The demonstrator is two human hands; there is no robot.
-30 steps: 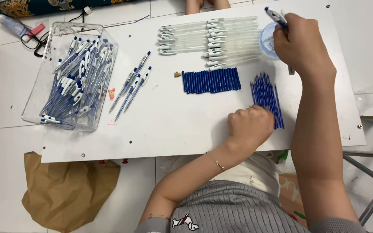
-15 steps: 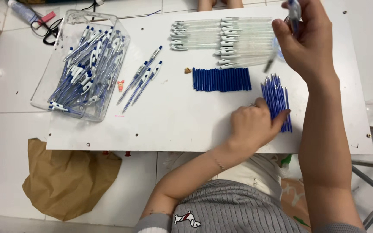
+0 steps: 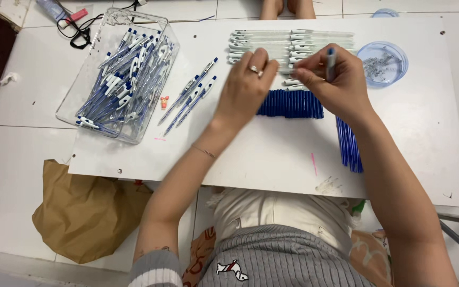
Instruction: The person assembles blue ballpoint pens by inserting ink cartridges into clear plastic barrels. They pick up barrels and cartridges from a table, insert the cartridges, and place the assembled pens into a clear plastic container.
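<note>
My left hand [image 3: 246, 85] and my right hand [image 3: 333, 79] meet over the middle of the white board [image 3: 272, 154], fingertips pinching a thin pen part between them. My right hand also grips a blue pen barrel [image 3: 330, 62] upright. Under the hands lies a row of dark blue barrels [image 3: 290, 104]. A row of white pen parts [image 3: 293, 41] lies just beyond. Blue refills [image 3: 349, 146] are partly hidden under my right forearm. A round clear dish of small springs [image 3: 382, 62] sits to the right.
A clear plastic tray [image 3: 120, 74] full of finished blue and white pens stands at the left, with several finished pens [image 3: 189, 95] beside it. A brown paper bag [image 3: 88, 212] lies on the tiled floor. Another person's feet [image 3: 288, 8] show at the top edge.
My left hand left the refills at the right and rose to the middle. My right hand came down from the dish side to meet it, holding a blue barrel.
</note>
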